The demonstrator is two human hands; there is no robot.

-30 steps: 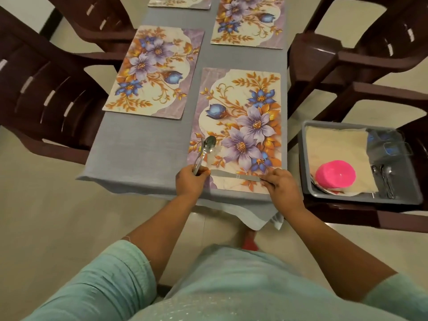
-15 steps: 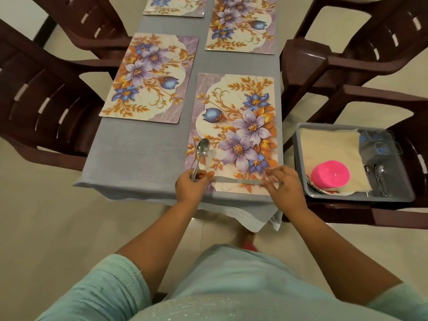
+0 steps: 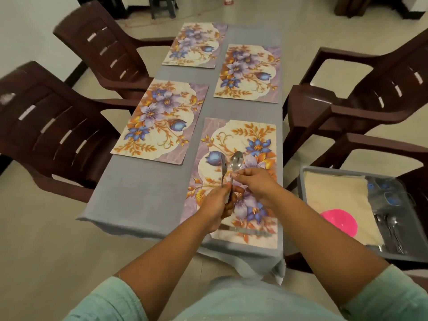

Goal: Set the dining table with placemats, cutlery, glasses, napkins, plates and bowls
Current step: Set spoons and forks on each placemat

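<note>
Placemats are done: four lie on the surface (image 3: 148, 195). Left hand (image 3: 216, 208) has its grip around fork (image 3: 223, 169) and spoon (image 3: 236, 161), right hand (image 3: 256, 183) pinching the spoon. Knife (image 3: 245, 230) lies on the nearest placemat (image 3: 252, 135). Napkins, glasses and bowls wait in the tray (image 3: 303, 181) at three o'clock.

Open grey tablecloth (image 3: 143, 193) left of the near placemat (image 3: 252, 140); bare strip running between the placemat columns. Hemmed in left and right by dark brown chairs (image 3: 53, 135) with arms close to the table edges. Knife (image 3: 245, 230) lying across the near placemat's front edge. Grey tray (image 3: 303, 181) blocking the near right.
</note>
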